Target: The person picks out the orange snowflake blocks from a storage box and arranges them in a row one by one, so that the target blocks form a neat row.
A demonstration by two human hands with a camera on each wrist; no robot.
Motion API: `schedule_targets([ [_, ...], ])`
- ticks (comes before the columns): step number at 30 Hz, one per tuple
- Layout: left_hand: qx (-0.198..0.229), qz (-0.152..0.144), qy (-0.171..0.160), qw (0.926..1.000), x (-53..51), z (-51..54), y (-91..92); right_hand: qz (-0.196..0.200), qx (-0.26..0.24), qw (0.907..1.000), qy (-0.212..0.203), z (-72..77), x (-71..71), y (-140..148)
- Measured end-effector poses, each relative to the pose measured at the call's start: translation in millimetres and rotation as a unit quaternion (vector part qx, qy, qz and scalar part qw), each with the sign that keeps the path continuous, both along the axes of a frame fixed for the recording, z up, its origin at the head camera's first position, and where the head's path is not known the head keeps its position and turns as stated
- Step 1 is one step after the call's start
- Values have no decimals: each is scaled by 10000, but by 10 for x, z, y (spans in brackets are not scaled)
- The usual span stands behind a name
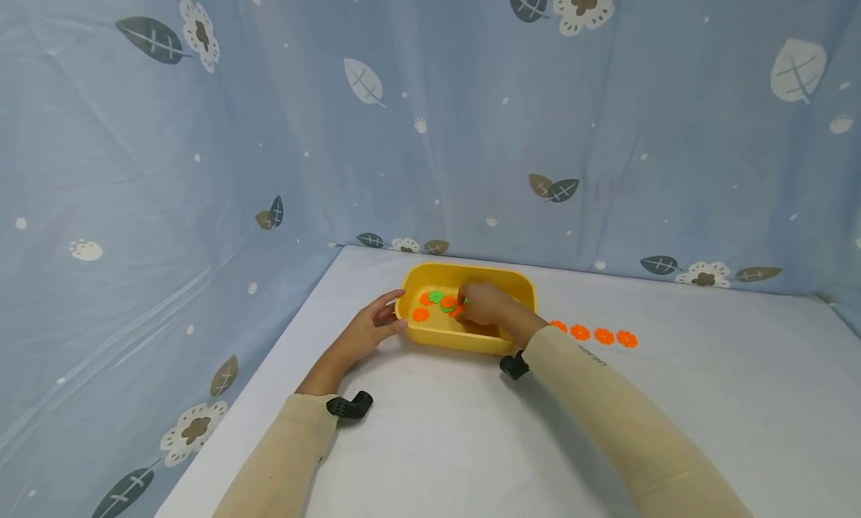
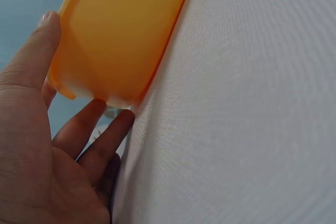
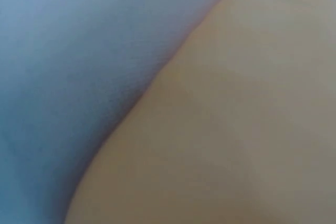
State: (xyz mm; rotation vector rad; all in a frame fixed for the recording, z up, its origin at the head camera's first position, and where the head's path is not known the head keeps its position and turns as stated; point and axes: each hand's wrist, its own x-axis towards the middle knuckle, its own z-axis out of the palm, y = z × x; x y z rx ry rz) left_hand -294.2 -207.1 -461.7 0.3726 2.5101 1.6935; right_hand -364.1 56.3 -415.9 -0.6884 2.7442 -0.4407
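A yellow tray (image 1: 457, 341) holds several orange pieces (image 1: 420, 314) and green pieces (image 1: 436, 297), flat and scalloped, mostly toward its left side. My left hand (image 1: 366, 330) holds the tray's left end, thumb by the front corner and fingers farther back. In the left wrist view, the thumb and fingertips of that hand (image 2: 58, 150) touch the tray wall (image 2: 121, 40). My right hand (image 1: 487, 305) reaches down inside the tray, its fingers bent beside the pieces; whether one is pinched is hidden. The right wrist view shows only blurred sleeve (image 3: 226, 129) and a pale blue surface.
Several orange pieces (image 1: 603, 336) lie in a row on the white table (image 1: 713, 376), right of the tray and partly behind the right forearm. A patterned blue curtain (image 1: 471, 129) hangs behind the table and along its left side.
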Motion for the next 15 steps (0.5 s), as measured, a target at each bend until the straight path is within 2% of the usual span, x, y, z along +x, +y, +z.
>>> schedule_targets([
  [5, -16, -37, -11, 10000, 5, 18, 2, -112, -159, 9998, 6, 17, -1, -12],
  [12, -92, 196, -143, 9997, -5, 5, 10, -177, -261, 9994, 160, 19, -9, 39],
  [15, -90, 197, -187, 9996, -9, 9, 5, -152, -313, 9993, 143, 25, -12, 70],
])
